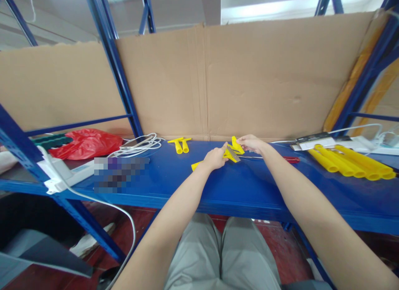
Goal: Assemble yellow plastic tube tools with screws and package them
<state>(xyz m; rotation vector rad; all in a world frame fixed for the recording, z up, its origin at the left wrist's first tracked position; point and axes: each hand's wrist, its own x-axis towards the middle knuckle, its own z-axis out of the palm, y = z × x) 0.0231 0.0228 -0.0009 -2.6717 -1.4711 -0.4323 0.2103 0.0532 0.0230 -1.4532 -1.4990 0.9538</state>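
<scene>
My left hand point(215, 158) is closed round a yellow scraper point(196, 165), its tubular handle poking out at the lower left. A flat metal blade point(234, 154) shows at the scraper's head, beyond my fingers. In a pinch, my right hand point(251, 143) grips a yellow plastic piece point(238, 146) just above the blade; whether the two touch, I cannot tell. Under my right wrist lies a screwdriver with a red handle point(291, 159), its thin shaft pointing left. Two yellow T-shaped pieces point(178, 145) rest farther left against the cardboard.
Several yellow tubes point(352, 162) lie at the right beside a black-and-white box point(314, 140). On the left are a red plastic bag point(87, 143), coiled white cable point(140, 145) and a power strip point(81, 172). A cardboard wall point(249, 82) closes the back of the blue shelf point(174, 178).
</scene>
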